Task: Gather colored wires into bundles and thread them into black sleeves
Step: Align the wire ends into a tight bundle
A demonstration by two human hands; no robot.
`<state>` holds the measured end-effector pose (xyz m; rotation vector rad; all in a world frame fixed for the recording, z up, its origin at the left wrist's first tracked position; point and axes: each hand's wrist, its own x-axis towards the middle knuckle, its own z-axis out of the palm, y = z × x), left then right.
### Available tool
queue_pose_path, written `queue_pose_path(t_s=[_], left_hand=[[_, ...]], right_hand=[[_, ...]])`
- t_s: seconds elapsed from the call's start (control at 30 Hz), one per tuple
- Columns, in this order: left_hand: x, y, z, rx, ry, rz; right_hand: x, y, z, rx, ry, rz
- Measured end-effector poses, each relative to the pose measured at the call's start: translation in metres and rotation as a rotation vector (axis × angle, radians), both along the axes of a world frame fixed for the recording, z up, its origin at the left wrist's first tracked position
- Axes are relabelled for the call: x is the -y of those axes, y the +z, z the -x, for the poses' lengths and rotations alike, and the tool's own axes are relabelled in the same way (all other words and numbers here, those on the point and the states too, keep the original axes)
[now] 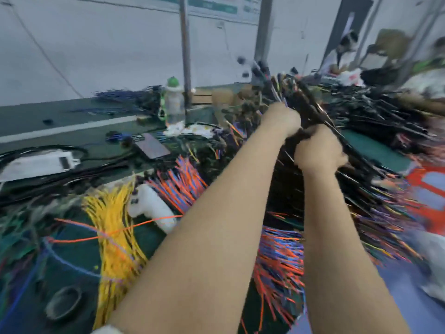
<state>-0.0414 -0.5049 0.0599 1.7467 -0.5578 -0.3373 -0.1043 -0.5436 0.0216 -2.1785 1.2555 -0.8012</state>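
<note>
Black sleeve bundle (309, 98), left hand (281, 120), right hand (317, 151) gripping

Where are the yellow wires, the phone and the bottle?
yellow wires (112, 213), head view, middle of the bundle.
phone (152, 146), head view, centre of its screen.
bottle (175, 104), head view, its clear body.

Wire-harness workshop — green workbench (375, 145) heaped with coloured wires (183, 182), black sleeved bundles (375, 116)

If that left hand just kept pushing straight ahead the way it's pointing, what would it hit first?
The left hand grips the bundle of black-sleeved wires, so that comes first. Beyond it probably the heap of black cables, though blur hides depth.
</note>
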Motion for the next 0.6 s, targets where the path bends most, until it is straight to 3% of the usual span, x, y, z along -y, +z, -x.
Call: queue_pose_path(t_s=[0.1,0.2,0.33,0.4,0.6], left_hand=[[0.021,-0.041,0.008,0.071,-0.118,-0.257],[0.029,-0.062,-0.003,0.112,-0.124,-0.297],[0.021,-0.067,-0.018,0.133,-0.075,-0.203],[0.012,-0.059,-0.025,0.115,0.007,-0.068],[-0.045,-0.019,-0.031,0.038,0.127,0.252]], right_hand=[[0.021,-0.05,-0.003,-0.079,-0.016,0.04],[0.026,-0.068,-0.012,0.012,-0.036,0.112],[0.021,-0.056,-0.024,0.164,-0.032,0.138],[0.009,-0.043,-0.031,0.303,0.046,0.133],[-0.054,-0.002,-0.051,0.671,0.305,-0.092]])
